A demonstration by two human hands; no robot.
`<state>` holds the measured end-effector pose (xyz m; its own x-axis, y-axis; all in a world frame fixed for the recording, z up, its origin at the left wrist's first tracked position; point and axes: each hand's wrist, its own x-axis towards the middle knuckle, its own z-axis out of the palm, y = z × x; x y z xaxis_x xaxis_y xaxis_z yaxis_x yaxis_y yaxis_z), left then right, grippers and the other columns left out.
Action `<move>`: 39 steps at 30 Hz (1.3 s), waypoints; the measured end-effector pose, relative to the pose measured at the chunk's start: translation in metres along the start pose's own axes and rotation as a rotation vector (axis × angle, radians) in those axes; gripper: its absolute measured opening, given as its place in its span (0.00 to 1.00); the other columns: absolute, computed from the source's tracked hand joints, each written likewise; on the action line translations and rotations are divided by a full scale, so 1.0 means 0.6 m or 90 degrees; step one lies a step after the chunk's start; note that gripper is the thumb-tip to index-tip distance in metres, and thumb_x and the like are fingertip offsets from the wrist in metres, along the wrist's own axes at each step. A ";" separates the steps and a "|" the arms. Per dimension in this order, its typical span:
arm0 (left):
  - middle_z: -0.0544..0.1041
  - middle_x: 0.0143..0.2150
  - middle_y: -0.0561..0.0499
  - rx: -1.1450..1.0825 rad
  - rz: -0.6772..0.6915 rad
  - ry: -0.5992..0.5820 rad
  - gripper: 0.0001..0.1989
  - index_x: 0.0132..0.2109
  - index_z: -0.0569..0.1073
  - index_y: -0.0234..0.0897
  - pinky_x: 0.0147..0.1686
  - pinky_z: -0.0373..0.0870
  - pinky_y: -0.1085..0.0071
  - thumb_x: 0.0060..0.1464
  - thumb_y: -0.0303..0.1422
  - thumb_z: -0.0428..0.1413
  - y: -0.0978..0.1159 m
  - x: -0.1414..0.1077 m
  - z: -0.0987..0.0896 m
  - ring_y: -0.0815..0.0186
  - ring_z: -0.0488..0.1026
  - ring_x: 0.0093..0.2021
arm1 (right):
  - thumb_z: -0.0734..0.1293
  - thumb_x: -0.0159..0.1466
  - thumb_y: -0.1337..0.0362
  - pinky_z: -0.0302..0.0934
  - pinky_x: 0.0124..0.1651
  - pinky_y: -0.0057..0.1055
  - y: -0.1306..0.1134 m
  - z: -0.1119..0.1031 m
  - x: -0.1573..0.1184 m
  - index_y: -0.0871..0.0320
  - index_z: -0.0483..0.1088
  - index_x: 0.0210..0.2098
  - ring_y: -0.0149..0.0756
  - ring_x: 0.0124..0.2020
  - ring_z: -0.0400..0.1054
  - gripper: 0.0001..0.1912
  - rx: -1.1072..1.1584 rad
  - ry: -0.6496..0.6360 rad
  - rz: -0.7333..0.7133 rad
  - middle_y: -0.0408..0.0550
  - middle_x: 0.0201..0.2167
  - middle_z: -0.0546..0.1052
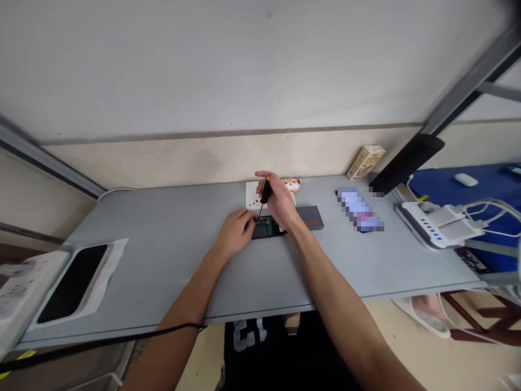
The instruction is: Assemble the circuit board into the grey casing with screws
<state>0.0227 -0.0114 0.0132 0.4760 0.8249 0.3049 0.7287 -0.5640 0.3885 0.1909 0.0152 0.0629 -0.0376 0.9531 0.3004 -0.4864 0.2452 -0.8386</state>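
A black device with an exposed green circuit board [266, 226] lies on the grey desk [171, 244]. My right hand [280, 202] grips a black and yellow screwdriver [266, 191], its thin shaft pointing down at the board. My left hand [236, 232] rests at the left end of the device, fingertips closed against its edge; the fingers partly hide what they press. Behind the device lies a white sheet [252, 194] with several small dark bits on it. A dark grey flat case [311, 217] sits to the right, partly behind my right wrist.
An orange and white item [291, 185] lies by the wall. Rightward are a phone with a blurred screen [360, 209], a small box [366, 162], a black cylinder [407, 163] and a power strip [431, 225]. Another phone [73, 282] lies left; a black cable [122, 338] crosses the front edge.
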 end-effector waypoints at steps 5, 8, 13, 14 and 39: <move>0.78 0.46 0.46 -0.003 -0.002 0.006 0.12 0.48 0.76 0.39 0.51 0.70 0.59 0.66 0.27 0.48 -0.001 -0.001 -0.001 0.57 0.74 0.49 | 0.74 0.60 0.46 0.63 0.31 0.27 0.002 -0.001 -0.004 0.52 0.62 0.34 0.28 0.29 0.71 0.22 -0.002 0.041 -0.001 0.39 0.32 0.73; 0.79 0.46 0.46 -0.018 0.001 0.011 0.13 0.48 0.75 0.39 0.51 0.70 0.59 0.67 0.28 0.47 -0.001 -0.001 -0.002 0.58 0.75 0.48 | 0.74 0.59 0.43 0.56 0.24 0.26 0.008 -0.002 -0.001 0.51 0.56 0.34 0.26 0.19 0.61 0.27 -0.027 0.100 0.000 0.32 0.21 0.64; 0.79 0.46 0.46 -0.008 0.003 0.004 0.13 0.48 0.76 0.40 0.50 0.69 0.58 0.68 0.29 0.46 0.000 -0.002 -0.004 0.57 0.74 0.47 | 0.65 0.64 0.37 0.58 0.28 0.26 0.004 -0.005 0.002 0.53 0.68 0.41 0.26 0.24 0.61 0.25 0.034 0.079 0.004 0.36 0.25 0.64; 0.79 0.47 0.46 -0.007 0.005 0.004 0.13 0.48 0.76 0.40 0.50 0.69 0.58 0.68 0.29 0.46 0.001 -0.002 -0.004 0.57 0.74 0.47 | 0.65 0.63 0.37 0.61 0.30 0.26 0.002 -0.005 0.001 0.53 0.69 0.43 0.27 0.26 0.64 0.25 0.057 0.065 0.021 0.38 0.27 0.66; 0.68 0.67 0.45 -0.142 -0.011 -0.118 0.40 0.72 0.61 0.52 0.59 0.70 0.55 0.55 0.36 0.66 -0.001 -0.033 -0.059 0.52 0.71 0.60 | 0.75 0.58 0.63 0.70 0.46 0.41 -0.174 -0.176 -0.110 0.43 0.66 0.66 0.43 0.40 0.78 0.37 -0.974 -0.338 0.226 0.54 0.69 0.62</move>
<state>-0.0048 -0.0286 0.0377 0.5615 0.8155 0.1405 0.6208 -0.5273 0.5802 0.3363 -0.0543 0.0825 -0.3828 0.9118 -0.1485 0.8516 0.2860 -0.4394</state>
